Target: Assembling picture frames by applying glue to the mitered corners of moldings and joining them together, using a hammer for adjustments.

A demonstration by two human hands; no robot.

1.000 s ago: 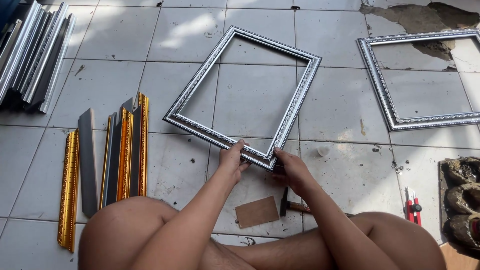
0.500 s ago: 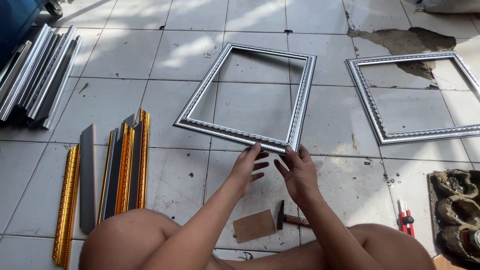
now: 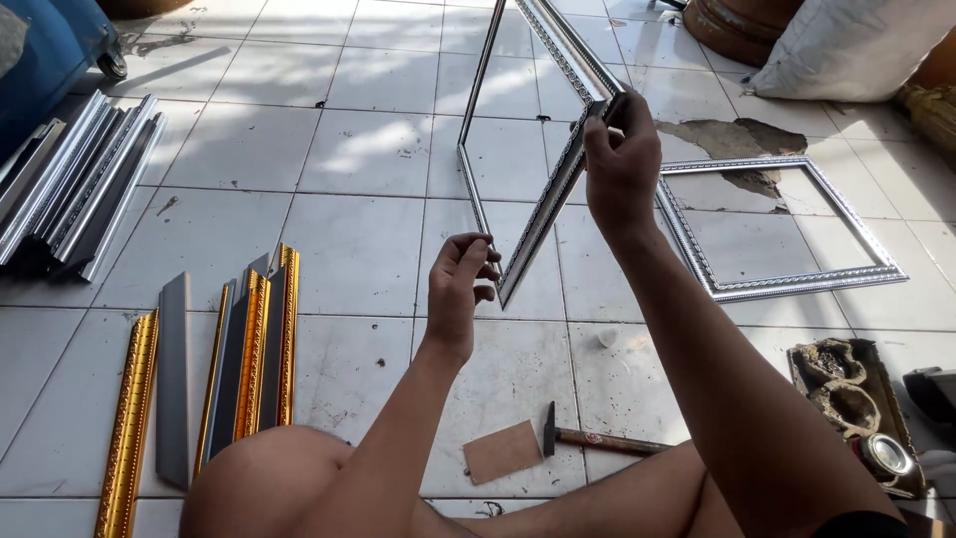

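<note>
I see my right hand [image 3: 619, 164] pinching 1 corner of the silver frame [image 3: 543, 214], lifted off the floor [image 3: 368, 149] and tilted on edge. Its long axis runs away from me, up out of view. My left hand [image 3: 460, 284] sits lower and nearer my body, fingers loosely curled at the frame's bottom corner; I cannot tell whether they grip or only touch. A 2nd frame [image 3: 787, 224] lies flat to the right. Hammer [image 3: 593, 438] and card [image 3: 503, 450] rest by my legs, mouldings [image 3: 244, 369] on the left.
</note>
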